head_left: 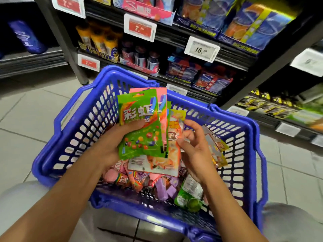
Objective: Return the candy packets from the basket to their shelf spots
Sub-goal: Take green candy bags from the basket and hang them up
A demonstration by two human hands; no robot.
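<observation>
A blue plastic basket (73, 123) stands on the floor in front of me, holding several loose candy packets (157, 180). My left hand (111, 137) grips a fanned stack of candy packets above the basket; a green packet (141, 126) is on top and pink ones show behind it. My right hand (194, 145) is at the stack's right edge, fingers curled, touching an orange and white packet (172, 154). A green packet with a lime picture (190, 196) lies in the basket's near right corner.
Dark store shelves (174, 41) rise beyond the basket, with boxed candy, small bottles and price tags (139, 27). More shelves with yellow packets (272, 105) run along the right. The floor is pale tile (26, 119). My knees show at the bottom corners.
</observation>
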